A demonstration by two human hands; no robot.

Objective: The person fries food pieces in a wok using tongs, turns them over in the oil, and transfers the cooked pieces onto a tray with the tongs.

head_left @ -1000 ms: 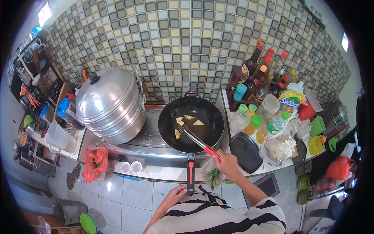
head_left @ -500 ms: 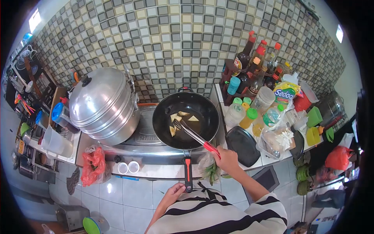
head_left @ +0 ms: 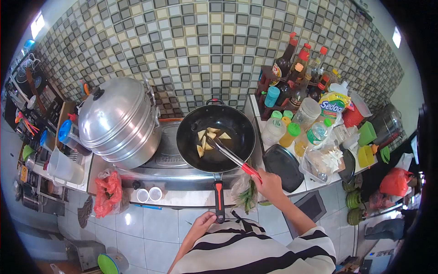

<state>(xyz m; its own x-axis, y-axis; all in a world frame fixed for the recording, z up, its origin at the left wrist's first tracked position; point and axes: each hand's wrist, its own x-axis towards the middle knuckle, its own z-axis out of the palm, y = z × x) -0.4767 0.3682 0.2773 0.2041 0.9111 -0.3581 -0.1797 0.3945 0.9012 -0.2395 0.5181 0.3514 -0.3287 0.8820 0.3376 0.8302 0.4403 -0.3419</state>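
Observation:
A black wok [head_left: 242,130] with a long red-and-black handle [head_left: 219,201] stands on the stove. Several pale, wedge-cut pieces of food [head_left: 200,150] lie in shallow oil in it. My right hand [head_left: 269,185] is closed around the red grip of metal tongs [head_left: 232,157]. Their tips reach into the wok beside the pieces, and I see no piece clearly between them. Low in front, my left hand [head_left: 203,223] has its fingers curled together against the end of the wok handle.
A large aluminium steamer pot [head_left: 121,123] stands left of the wok. Two small white cups [head_left: 155,193] and a red plastic bag [head_left: 108,192] are along the counter's front edge. To the right are sauce bottles [head_left: 285,59], lidded jars [head_left: 289,134] and a black tray [head_left: 283,166].
The tongs' tips have shifted slightly right, away from the food pieces. Pieces in the wok's middle lie a little differently. The left hand stays at the handle's end.

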